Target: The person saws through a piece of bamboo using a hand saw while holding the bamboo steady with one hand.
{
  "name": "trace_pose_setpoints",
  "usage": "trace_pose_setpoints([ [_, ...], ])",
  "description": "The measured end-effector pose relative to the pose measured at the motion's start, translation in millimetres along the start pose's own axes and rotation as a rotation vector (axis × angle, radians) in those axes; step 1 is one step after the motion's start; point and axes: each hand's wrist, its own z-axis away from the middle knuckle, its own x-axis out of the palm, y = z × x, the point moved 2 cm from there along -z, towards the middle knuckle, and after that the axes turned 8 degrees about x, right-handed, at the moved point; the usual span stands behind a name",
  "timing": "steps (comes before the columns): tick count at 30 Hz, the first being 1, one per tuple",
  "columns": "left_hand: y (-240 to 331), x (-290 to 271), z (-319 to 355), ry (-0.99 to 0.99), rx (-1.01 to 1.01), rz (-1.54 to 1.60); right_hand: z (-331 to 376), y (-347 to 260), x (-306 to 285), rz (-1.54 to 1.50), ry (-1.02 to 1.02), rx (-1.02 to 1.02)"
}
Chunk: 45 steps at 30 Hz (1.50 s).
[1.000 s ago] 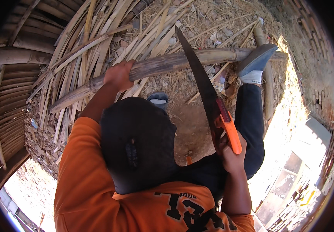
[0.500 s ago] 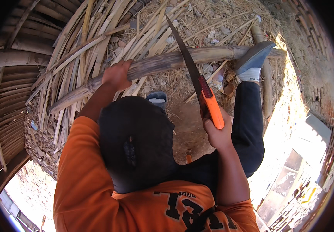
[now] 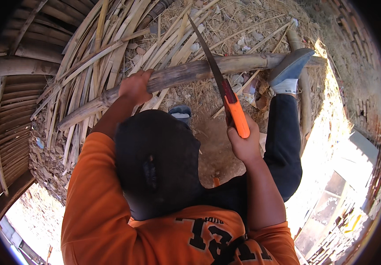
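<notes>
A long, weathered bamboo pole (image 3: 181, 75) lies slantwise in front of me. My left hand (image 3: 136, 87) is wrapped round it left of the middle. In my right hand (image 3: 247, 140) is a handsaw (image 3: 236, 114), gripped by its orange handle. The dark, tapering blade crosses the pole near its middle, tip pointing away and slightly left. Whether the teeth have cut into the bamboo cannot be made out. My right foot, in a blue-grey shoe (image 3: 291, 66), presses on the pole near its right end.
Split bamboo strips (image 3: 111, 57) lie heaped at the far left. Straw and rubble cover the ground beyond the pole. A slatted bamboo wall (image 3: 11, 128) stands at the left, a brick wall (image 3: 367, 66) at the right. My left shoe (image 3: 180, 111) is below the pole.
My right hand and the saw's handle have moved slightly up and left, the blade sliding across the pole. My left hand keeps its hold, with the pole nearly still.
</notes>
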Motion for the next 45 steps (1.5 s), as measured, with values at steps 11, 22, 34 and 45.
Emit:
trace_pose_setpoints([
  [11, -4.5, 8.1, 2.9, 0.057, 0.014, -0.005, 39.9, 10.4, 20.6, 0.027, 0.068, -0.037],
  [22, -6.0, -1.3, -3.0, -0.017, 0.014, -0.001, 68.0, 4.9, -5.4, -0.071, 0.055, 0.017],
  [34, -6.8, -2.0, 3.9, -0.013, -0.036, -0.007, 81.5, -21.5, -46.1, -0.219, 0.048, 0.248],
  [45, 0.8, 0.6, 0.3, 0.021, -0.006, -0.013, 118.1, -48.7, -50.7, -0.128, 0.058, 0.284],
])
